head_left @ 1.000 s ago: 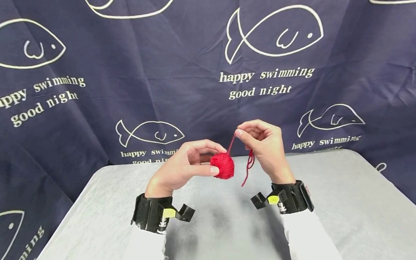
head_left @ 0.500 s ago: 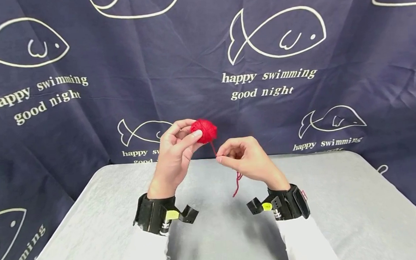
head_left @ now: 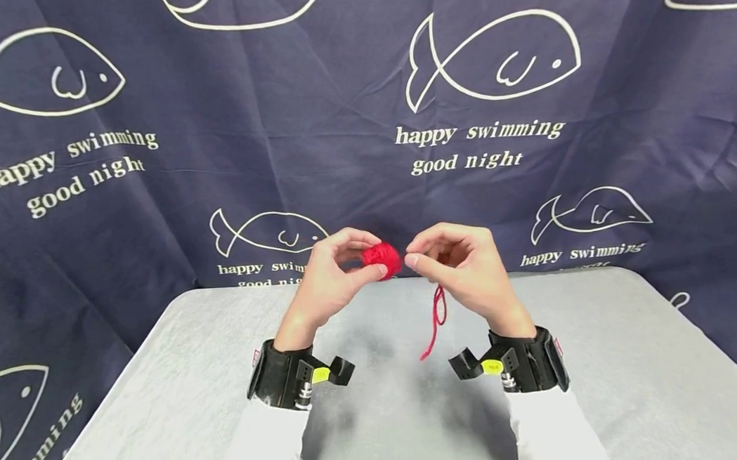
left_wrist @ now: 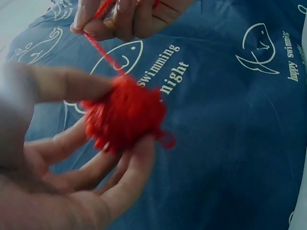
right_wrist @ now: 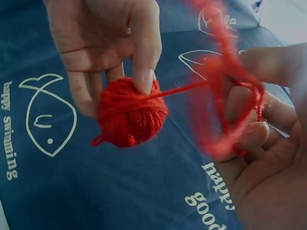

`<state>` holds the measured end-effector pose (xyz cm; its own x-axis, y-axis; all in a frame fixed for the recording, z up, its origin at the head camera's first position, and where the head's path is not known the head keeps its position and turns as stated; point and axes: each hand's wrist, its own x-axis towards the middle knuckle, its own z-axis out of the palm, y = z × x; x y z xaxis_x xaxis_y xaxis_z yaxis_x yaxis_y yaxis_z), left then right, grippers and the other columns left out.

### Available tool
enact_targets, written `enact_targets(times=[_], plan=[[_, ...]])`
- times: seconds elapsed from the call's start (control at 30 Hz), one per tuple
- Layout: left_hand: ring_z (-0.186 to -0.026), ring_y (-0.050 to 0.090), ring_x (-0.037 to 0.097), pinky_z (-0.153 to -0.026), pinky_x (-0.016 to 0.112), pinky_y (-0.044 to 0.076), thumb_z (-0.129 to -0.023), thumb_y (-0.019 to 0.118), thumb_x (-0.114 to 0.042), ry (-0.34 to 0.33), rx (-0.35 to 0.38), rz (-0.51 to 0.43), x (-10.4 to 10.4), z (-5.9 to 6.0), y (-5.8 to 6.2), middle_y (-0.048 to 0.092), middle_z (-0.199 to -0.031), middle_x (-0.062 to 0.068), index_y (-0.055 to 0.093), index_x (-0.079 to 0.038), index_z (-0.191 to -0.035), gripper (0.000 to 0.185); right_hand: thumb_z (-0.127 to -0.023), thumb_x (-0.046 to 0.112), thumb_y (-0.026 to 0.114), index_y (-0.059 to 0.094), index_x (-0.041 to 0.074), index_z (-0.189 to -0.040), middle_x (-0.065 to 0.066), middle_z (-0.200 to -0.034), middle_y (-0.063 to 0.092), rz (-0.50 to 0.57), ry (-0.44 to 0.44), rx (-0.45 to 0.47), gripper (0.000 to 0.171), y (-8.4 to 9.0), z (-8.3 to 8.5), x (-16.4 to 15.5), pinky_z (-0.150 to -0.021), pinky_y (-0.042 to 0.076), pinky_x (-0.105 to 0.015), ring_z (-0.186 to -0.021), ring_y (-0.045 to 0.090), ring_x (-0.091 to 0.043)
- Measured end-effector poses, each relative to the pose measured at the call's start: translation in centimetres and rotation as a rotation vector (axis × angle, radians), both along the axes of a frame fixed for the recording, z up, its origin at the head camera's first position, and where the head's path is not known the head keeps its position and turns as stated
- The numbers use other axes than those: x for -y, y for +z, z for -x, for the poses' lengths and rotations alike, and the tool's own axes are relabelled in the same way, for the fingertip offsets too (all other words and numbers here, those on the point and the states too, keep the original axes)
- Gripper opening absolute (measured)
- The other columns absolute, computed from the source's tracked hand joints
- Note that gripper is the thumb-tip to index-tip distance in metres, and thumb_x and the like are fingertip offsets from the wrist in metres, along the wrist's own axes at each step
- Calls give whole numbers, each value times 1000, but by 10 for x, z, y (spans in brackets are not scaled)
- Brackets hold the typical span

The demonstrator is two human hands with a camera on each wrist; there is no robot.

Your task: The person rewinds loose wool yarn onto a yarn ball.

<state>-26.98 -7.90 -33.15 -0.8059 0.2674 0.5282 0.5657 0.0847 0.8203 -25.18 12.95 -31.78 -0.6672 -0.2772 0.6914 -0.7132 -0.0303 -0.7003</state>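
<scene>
A small red ball of yarn (head_left: pixel 380 260) is held between the thumb and fingers of my left hand (head_left: pixel 336 278), raised above the far part of the table. My right hand (head_left: pixel 462 266) is just to its right and pinches the yarn strand (right_wrist: pixel 184 89) that runs taut from the ball. From under the right hand a loose yarn tail (head_left: pixel 436 317) hangs down in a loop. Close to the right wrist camera, loops of this yarn look blurred. A tiny loop (left_wrist: pixel 166 139) sticks out of the ball's side in the left wrist view.
The grey table (head_left: pixel 393 425) lies below both hands. Behind it hangs a dark blue cloth (head_left: pixel 351 153) with white fish drawings and lettering. Each wrist wears a black strap, the left strap (head_left: pixel 282 376) and the right strap (head_left: pixel 531 361), with a small bracket pointing inward.
The left hand has raised the ball and tilted it, then lowered it partway. The right hand dipped below the ball and came back up to its right side, still pinching the strand.
</scene>
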Motion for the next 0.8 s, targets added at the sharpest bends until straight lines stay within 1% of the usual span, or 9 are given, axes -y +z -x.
enact_targets(times=[0.07,0.13,0.2,0.3,0.4,0.53,0.63,0.73,0.8], plan=[[-81,63,23,-77,41,53,-74,74,2,-86,1,48,0,-1,0,65,-93,9,65,-4,-100,28,-78,-4,71,68,0,-87,-10,-67,60,53,-12,20,10,0,1,-2,-44,41,-26,-51,47,-20],[-81,62,24,-76,42,54,-74,74,3,-200,-2,80,0,-3,1,65,-94,9,65,-4,-101,29,-79,-2,71,68,-1,-88,-10,-70,62,91,-21,52,11,0,3,-3,-46,42,-25,-53,48,-21],[-83,62,26,-76,43,55,-75,73,5,-327,-4,82,0,-5,2,63,-96,11,64,-2,-102,29,-79,1,72,67,-1,-89,-11,-73,64,110,-35,77,11,-1,5,-4,-47,43,-25,-54,49,-21],[-89,60,30,-78,45,54,-75,71,9,-492,-3,26,1,-8,5,61,-101,14,61,2,-104,31,-80,2,72,67,-1,-90,-12,-76,64,120,-29,105,12,-3,9,-5,-48,45,-24,-55,50,-20],[-95,59,31,-79,42,54,-76,68,11,-574,6,-100,2,-12,7,60,-105,15,59,5,-106,32,-80,2,72,66,-2,-91,-13,-76,64,110,-10,116,13,-6,12,-4,-48,44,-24,-54,48,-20],[-96,60,27,-79,33,54,-76,63,11,-574,-2,-332,3,-13,9,62,-107,12,61,0,-106,32,-81,4,72,67,0,-92,-12,-75,63,49,18,138,13,-10,16,-3,-46,42,-25,-53,47,-20],[-90,60,24,-77,31,53,-76,56,12,-560,31,-531,1,-12,11,63,-103,12,61,-2,-106,33,-81,4,71,68,3,-91,-12,-74,62,-15,41,142,11,-13,17,1,-43,41,-27,-51,47,-19],[-90,60,24,-80,34,53,-79,52,12,-495,76,-717,-1,-10,12,63,-100,14,60,-1,-107,32,-81,4,72,68,5,-90,-14,-70,61,-79,60,144,11,-13,16,5,-38,36,-28,-46,44,-18],[-91,60,25,-83,36,53,-81,54,11,-405,85,-810,-3,-8,13,62,-98,13,59,0,-107,29,-81,6,72,68,6,-90,-14,-68,59,-118,68,144,10,-13,14,8,-35,32,-29,-44,41,-18]])
